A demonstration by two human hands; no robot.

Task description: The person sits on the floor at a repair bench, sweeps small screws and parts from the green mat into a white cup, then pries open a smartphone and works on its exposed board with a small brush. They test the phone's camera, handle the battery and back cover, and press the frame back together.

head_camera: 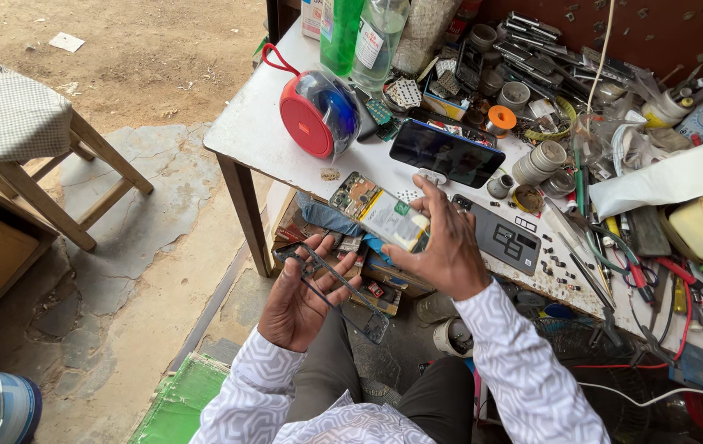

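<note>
Holding an opened phone body with its bare green circuit board and pale battery (380, 215) just past the near edge of the white, paint-worn table (261, 136), the right hand (448, 251) has its fingers closed narrowly around the lower end of it, thumb underneath. The left hand (300, 302) sits lower, centre-left of the frame over the person's lap, its fingers curled loosely about a thin dark rectangular phone frame (343, 289) that slants down toward the bottom centre. Both parts hang in the air off the table, so a slack grip could, I judge, let either one drop onto the stacked cardboard boxes (372, 271) under the table or the stone floor (146, 222) at left; the thin frame looks easy to bend if squeezed. Close above the right hand, a black smartphone with a dark glossy screen (447, 153) leans on a small white stand (432, 175), and a careless lift of the wrist might tip it. A red and blue round speaker (317, 113) stands near the table's left corner, close enough to the edge to be knocked off. Tiny screws and chips (555, 267) lie scattered right of centre, likely to be swept away by a sleeve. Open room lies at left over the floor; the right half of the table is crowded with tools.
</note>
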